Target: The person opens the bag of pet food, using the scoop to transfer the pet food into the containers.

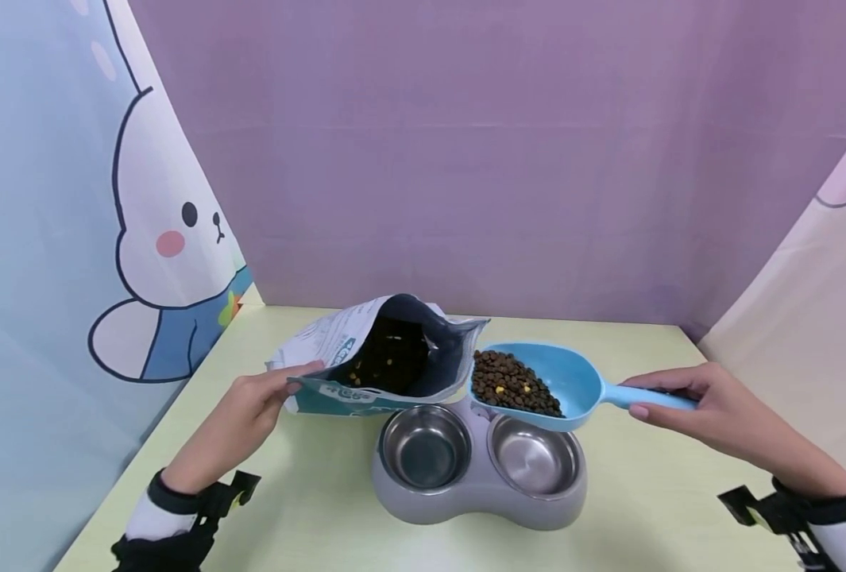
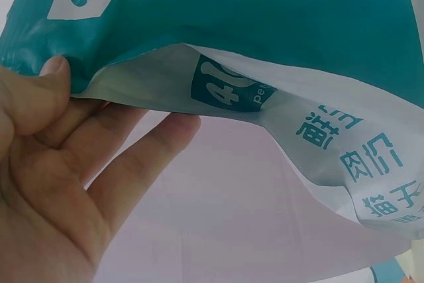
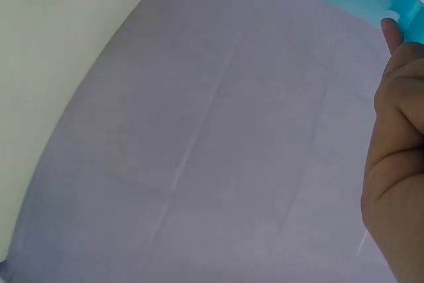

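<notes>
My left hand (image 1: 261, 409) pinches the near edge of an open pet food bag (image 1: 344, 342), which is tipped so its mouth faces right and shows dark kibble (image 1: 392, 353) inside. In the left wrist view the thumb presses the teal side of the bag (image 2: 199, 11) while the fingers lie behind its edge. My right hand (image 1: 708, 401) grips the handle of a light blue scoop (image 1: 573, 381) holding a heap of brown kibble (image 1: 511, 385) with a few yellow pieces. The scoop's front edge is right at the bag's mouth, above the double bowl's right side.
A grey double pet feeder (image 1: 430, 508) stands on the pale yellow table (image 1: 308, 492), with a left steel bowl (image 1: 426, 446) and a right steel bowl (image 1: 537, 457). Behind the table hangs a purple cloth (image 1: 465, 159); a rabbit-print curtain (image 1: 36, 238) borders the left.
</notes>
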### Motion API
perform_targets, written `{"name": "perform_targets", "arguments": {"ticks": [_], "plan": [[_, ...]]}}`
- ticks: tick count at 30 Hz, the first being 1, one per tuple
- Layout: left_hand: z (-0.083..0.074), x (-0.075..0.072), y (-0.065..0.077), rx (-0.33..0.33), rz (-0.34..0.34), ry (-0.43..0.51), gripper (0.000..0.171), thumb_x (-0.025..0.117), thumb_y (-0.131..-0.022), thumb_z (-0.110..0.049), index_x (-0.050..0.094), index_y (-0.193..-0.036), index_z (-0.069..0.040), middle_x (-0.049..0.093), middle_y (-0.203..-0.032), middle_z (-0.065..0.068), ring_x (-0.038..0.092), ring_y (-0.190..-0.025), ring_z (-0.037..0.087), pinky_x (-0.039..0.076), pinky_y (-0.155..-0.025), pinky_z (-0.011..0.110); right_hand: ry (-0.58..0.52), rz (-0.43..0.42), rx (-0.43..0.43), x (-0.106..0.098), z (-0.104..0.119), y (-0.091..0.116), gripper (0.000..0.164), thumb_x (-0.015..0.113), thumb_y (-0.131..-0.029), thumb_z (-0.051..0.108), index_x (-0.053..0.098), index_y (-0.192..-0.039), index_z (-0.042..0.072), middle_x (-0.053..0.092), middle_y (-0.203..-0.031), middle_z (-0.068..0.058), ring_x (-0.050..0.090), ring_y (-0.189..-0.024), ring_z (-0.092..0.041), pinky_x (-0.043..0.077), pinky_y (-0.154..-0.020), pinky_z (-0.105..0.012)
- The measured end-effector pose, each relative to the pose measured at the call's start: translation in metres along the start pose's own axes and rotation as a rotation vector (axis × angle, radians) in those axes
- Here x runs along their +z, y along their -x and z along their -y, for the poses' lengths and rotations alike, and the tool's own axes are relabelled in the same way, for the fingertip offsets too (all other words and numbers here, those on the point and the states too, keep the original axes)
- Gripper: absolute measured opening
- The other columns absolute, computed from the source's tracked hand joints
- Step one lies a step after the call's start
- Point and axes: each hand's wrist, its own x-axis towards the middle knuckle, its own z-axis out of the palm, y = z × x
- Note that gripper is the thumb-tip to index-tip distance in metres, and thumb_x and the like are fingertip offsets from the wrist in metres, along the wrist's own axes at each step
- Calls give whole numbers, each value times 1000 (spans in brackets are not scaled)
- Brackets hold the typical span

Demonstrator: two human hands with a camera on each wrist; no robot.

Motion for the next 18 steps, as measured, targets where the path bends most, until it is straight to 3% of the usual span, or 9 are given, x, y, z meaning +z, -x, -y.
{"name": "perform_targets", "arguments": {"ticks": [9, 18], "plan": [[0, 0, 0, 10, -1, -1, 41, 46, -89, 6, 53, -122, -15, 53, -123, 5, 50, -110, 22, 46, -84, 39, 49, -39, 135, -4, -24, 20, 22, 68, -79, 11, 65, -101, 14, 54, -67, 3, 39, -55, -11, 34, -43, -26], [0, -1, 0, 15, 4, 2, 41, 45, -89, 7, 52, -123, -15, 53, -124, 5, 49, -112, 23, 46, -84, 39, 42, -15, 151, -4, -47, 38, 23, 66, -79, 7, 65, -102, 11, 61, -73, 4, 45, -60, -10, 37, -48, -25]]}}
